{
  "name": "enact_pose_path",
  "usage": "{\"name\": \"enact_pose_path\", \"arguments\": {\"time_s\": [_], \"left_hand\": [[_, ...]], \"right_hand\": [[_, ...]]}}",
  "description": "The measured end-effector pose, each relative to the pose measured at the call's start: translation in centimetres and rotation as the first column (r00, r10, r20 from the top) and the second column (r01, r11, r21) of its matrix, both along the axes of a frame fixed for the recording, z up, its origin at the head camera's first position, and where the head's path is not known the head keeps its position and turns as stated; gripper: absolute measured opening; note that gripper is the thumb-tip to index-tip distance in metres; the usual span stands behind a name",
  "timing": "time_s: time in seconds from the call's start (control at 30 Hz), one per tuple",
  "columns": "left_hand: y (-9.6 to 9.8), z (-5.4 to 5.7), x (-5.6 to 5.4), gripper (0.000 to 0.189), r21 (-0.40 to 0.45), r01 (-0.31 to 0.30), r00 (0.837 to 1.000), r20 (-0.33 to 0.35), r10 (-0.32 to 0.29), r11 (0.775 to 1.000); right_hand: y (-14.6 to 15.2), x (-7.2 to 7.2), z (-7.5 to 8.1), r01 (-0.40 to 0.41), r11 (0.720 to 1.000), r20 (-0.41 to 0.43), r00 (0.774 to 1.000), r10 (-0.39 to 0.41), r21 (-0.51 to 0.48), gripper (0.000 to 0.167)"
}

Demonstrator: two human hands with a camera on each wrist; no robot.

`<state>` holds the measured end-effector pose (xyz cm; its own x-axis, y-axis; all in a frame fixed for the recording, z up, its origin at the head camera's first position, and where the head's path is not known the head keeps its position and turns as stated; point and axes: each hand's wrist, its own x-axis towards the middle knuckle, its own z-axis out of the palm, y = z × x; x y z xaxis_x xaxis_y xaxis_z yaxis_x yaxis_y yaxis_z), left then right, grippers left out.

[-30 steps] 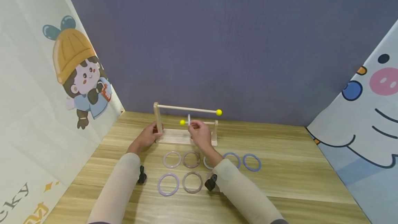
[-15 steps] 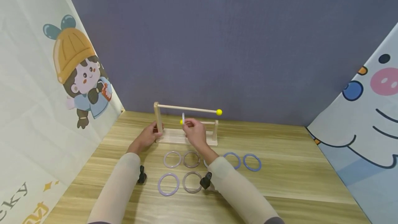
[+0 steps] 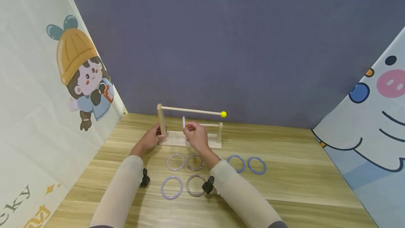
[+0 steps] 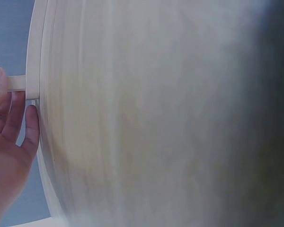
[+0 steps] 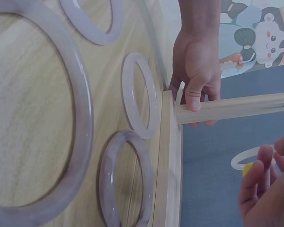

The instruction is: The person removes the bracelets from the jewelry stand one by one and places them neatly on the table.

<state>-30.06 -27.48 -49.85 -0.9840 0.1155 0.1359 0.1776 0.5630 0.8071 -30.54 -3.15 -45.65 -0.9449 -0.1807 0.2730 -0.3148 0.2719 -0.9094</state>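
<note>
A wooden stand (image 3: 177,138) carries two rods on posts, an upper and a lower one, each tipped with a yellow ball. My left hand (image 3: 150,138) grips the foot of the tall left post (image 3: 161,119), thumb on one side and fingers on the other, as the right wrist view shows. My right hand (image 3: 197,137) pinches a pale, whitish ring (image 3: 184,121) held upright at the left end of the lower rod (image 3: 210,125). In the right wrist view this ring (image 5: 237,161) overlaps the yellow ball (image 5: 247,169), partly hidden by my fingers.
On the wood-grain table in front of the stand lie several rings in two rows: pale (image 3: 175,162), brownish (image 3: 195,162), lilac (image 3: 172,187) and blue (image 3: 257,165). My right forearm covers part of them. A grey-blue panel (image 3: 221,45) stands behind.
My right hand has moved left with the pale ring, from on the lower rod, right of its yellow ball, to the ball's left side. My left hand stays on the post.
</note>
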Motion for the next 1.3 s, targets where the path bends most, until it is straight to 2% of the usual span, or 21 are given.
{"name": "enact_pose_path", "arguments": {"time_s": [0.23, 0.47, 0.77, 1.13, 1.3], "left_hand": [[0.1, 0.0, 0.0, 0.042, 0.014, 0.005, 1.0, -0.001, -0.005, 1.0], [0.0, -0.1, -0.1, 0.04, -0.01, 0.002, 1.0, 0.005, -0.002, 1.0], [0.0, -0.1, -0.2, 0.041, -0.005, -0.01, 0.999, 0.036, 0.01, 1.0], [-0.1, -0.3, -0.3, 0.042, -0.03, -0.017, 1.0, 0.019, 0.017, 0.999], [-0.2, -0.3, -0.2, 0.04, -0.021, -0.015, 0.999, 0.032, 0.016, 1.0]], "right_hand": [[0.2, 0.0, -0.2, -0.033, 0.999, -0.001, 0.999, 0.033, -0.005, 0.017], [0.2, 0.3, 0.1, -0.066, 0.998, -0.011, 0.998, 0.066, -0.011, 0.017], [0.7, 0.7, 0.2, -0.107, 0.993, -0.015, 0.994, 0.106, -0.04, 0.015], [2.2, 1.4, 0.1, -0.21, 0.975, -0.035, 0.977, 0.208, -0.072, 0.015], [2.9, 1.8, 0.1, -0.222, 0.972, -0.044, 0.975, 0.219, -0.07, 0.015]]}}
